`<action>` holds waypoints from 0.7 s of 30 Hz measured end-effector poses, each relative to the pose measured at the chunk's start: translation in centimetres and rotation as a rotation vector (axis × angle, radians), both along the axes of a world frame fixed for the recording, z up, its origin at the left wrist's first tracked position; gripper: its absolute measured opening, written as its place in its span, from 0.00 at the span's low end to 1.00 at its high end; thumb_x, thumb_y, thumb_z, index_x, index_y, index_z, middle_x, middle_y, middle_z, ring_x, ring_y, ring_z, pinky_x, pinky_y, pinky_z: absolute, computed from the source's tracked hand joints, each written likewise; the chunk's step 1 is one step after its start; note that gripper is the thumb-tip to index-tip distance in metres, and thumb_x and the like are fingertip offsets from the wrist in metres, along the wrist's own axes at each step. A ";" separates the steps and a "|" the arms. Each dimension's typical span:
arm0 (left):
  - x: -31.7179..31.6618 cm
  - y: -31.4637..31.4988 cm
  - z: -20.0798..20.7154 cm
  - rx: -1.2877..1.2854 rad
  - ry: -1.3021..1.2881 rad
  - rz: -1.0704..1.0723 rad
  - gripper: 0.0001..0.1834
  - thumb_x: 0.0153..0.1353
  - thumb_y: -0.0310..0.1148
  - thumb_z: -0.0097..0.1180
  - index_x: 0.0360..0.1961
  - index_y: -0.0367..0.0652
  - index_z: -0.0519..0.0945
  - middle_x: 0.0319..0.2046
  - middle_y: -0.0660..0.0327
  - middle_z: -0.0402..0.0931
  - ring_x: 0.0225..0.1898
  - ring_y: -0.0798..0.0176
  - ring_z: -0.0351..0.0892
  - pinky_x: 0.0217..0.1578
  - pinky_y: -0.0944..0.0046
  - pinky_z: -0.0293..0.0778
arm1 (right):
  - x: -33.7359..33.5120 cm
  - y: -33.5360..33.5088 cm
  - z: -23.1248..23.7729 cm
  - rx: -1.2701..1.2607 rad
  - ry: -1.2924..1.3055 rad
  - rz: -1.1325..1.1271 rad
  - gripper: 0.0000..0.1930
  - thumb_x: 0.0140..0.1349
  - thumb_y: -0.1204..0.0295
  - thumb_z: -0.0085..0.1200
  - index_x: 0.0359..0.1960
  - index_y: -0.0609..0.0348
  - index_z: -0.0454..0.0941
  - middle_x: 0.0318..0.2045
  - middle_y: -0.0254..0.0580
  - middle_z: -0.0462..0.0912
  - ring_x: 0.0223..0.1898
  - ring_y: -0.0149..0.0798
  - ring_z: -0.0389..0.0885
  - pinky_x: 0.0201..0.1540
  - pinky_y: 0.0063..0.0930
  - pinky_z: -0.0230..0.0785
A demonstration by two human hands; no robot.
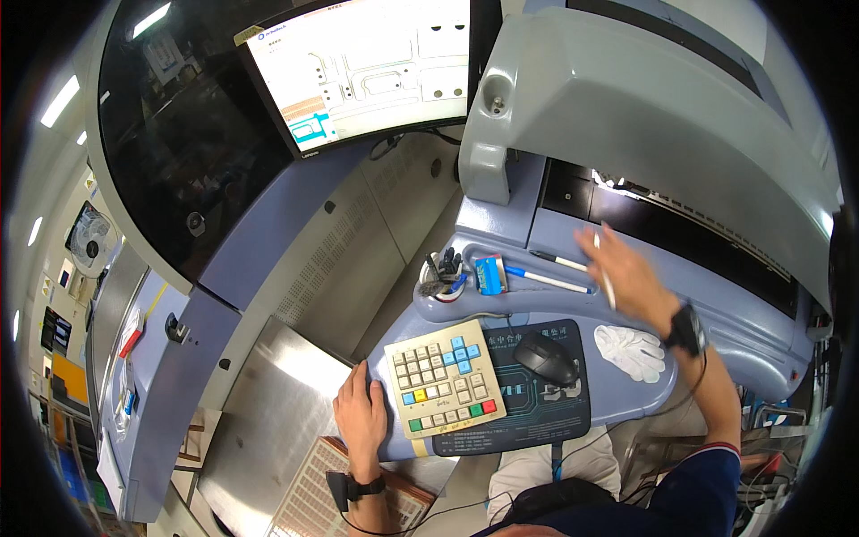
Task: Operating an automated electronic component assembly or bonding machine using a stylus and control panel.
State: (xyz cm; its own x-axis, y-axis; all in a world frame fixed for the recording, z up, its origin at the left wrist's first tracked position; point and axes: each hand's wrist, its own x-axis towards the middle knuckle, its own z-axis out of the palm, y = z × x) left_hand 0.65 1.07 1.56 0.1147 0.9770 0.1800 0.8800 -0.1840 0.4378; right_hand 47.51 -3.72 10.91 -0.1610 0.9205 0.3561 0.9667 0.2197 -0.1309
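Observation:
My left hand (361, 413) rests on the edge of the blue-grey desk, fingers stretched out and lying flat with nothing in them. Just right of it sits a beige keypad (441, 380) with white, blue, yellow, green and red keys. My right hand (630, 277), slightly blurred, is over the desk's raised pen tray (528, 304). A slim white pen (608, 285) stands out from its fingers. Left of this hand, a white pen with a dark end (557, 260) and a blue-capped white marker (550, 280) lie in the tray, beside a small blue-and-red box (490, 275).
A black mouse (547, 358) lies on a dark mouse pad (573, 421), with white gloves (631, 353) to its right. A cup of tools (442, 276) stands at the tray's left end. Beyond are a grey machine hood (644, 107) and a monitor (367, 72); printed panels (327, 492) lie lower left.

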 end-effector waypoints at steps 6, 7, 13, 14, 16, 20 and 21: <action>0.0 0.1 0.1 -0.021 -0.032 0.003 0.23 0.74 0.37 0.46 0.67 0.43 0.75 0.63 0.52 0.76 0.64 0.47 0.74 0.66 0.49 0.64 | -8.6 -13.5 -3.4 0.050 0.607 0.082 0.27 0.73 0.66 0.52 0.70 0.69 0.66 0.55 0.63 0.83 0.54 0.56 0.84 0.56 0.43 0.77; 0.1 0.1 -0.1 -0.016 -0.029 0.003 0.23 0.74 0.35 0.46 0.67 0.42 0.74 0.62 0.50 0.77 0.63 0.46 0.74 0.66 0.49 0.65 | -9.4 -14.7 -4.6 0.049 0.608 0.080 0.27 0.73 0.66 0.52 0.70 0.69 0.66 0.55 0.63 0.83 0.54 0.56 0.84 0.56 0.43 0.77; 0.4 0.5 0.3 -0.050 -0.018 -0.005 0.24 0.71 0.30 0.45 0.67 0.42 0.74 0.61 0.48 0.76 0.62 0.45 0.74 0.65 0.49 0.65 | -10.3 -15.2 -7.8 0.195 0.810 -0.326 0.16 0.73 0.68 0.49 0.53 0.67 0.83 0.31 0.50 0.84 0.25 0.40 0.74 0.31 0.34 0.65; 0.3 0.4 0.1 -0.055 -0.026 0.005 0.24 0.70 0.29 0.45 0.67 0.42 0.74 0.62 0.48 0.76 0.62 0.44 0.73 0.65 0.49 0.65 | -10.4 -14.4 -7.6 0.204 0.811 -0.377 0.15 0.72 0.70 0.50 0.48 0.67 0.84 0.27 0.48 0.82 0.25 0.40 0.73 0.30 0.34 0.64; 0.4 0.1 0.2 -0.063 -0.031 0.012 0.25 0.69 0.28 0.46 0.67 0.41 0.74 0.62 0.48 0.76 0.63 0.44 0.73 0.66 0.49 0.65 | -10.4 -13.3 -7.9 0.215 0.815 -0.430 0.13 0.70 0.71 0.51 0.44 0.67 0.86 0.24 0.46 0.79 0.24 0.41 0.73 0.29 0.34 0.62; 0.7 0.1 0.5 -0.094 -0.091 0.044 0.25 0.67 0.25 0.46 0.66 0.40 0.74 0.62 0.47 0.76 0.63 0.42 0.72 0.66 0.49 0.65 | -10.5 -13.1 -8.8 0.274 0.882 -0.430 0.12 0.68 0.70 0.54 0.41 0.67 0.85 0.24 0.46 0.79 0.24 0.41 0.72 0.28 0.33 0.62; 0.5 0.2 0.3 -0.084 -0.077 0.031 0.25 0.67 0.25 0.46 0.65 0.38 0.75 0.62 0.47 0.75 0.63 0.42 0.72 0.65 0.49 0.65 | -10.5 -13.0 -9.0 0.280 0.881 -0.437 0.12 0.68 0.69 0.55 0.42 0.67 0.85 0.24 0.47 0.79 0.24 0.40 0.73 0.28 0.32 0.62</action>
State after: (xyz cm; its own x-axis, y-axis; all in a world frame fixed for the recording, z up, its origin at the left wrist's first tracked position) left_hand 1.17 1.29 1.83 0.0733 0.9918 0.1046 0.8481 -0.1172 0.5167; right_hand 37.00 -16.74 1.91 0.5922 0.7013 0.3968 0.5546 0.0025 -0.8321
